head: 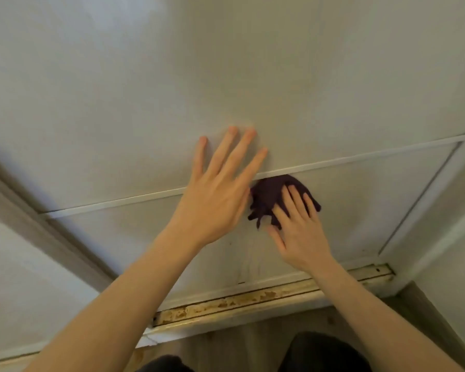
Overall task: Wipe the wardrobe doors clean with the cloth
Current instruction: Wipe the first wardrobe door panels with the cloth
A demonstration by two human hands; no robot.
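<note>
Cloth (273,196): dark purple, bunched — pressed flat against the lower door panel, just under the white rail (360,158).
Right hand (300,234): fingers straight, spread over the cloth, pressing it to the door (253,76).
Left hand (215,200): fingers straight and splayed — palm on the door, across the rail, just beside the cloth.
Track (226,304): worn, rust-flecked, below the door.

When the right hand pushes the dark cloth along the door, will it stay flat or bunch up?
Probably floppy: the dark cloth lies crumpled, with loose folds hanging out beside the right hand. It likely bunches when pushed, unless straight fingers press it flat on the door. It looks thin, so probably light.
</note>
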